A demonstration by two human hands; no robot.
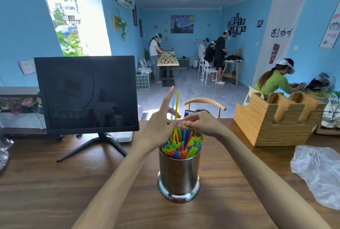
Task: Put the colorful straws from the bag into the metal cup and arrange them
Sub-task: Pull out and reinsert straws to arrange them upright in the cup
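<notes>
A shiny metal cup (178,173) stands upright on the wooden table (55,182), packed with colorful straws (184,146). Two straws, one yellow (176,103) and one blue (172,105), stick up well above the rest. My left hand (161,127) pinches these two raised straws near the bundle's top, its index finger pointing up. My right hand (200,123) hovers over the far right of the bundle, fingers loosely curled toward the left hand; whether it touches a straw I cannot tell. The clear plastic bag (316,171) lies crumpled at the table's right edge.
A dark monitor (86,92) on a stand sits at the left back of the table. A wooden slotted holder (276,118) stands at the right back. A wooden chair (204,103) is behind the table. Several people work at far tables.
</notes>
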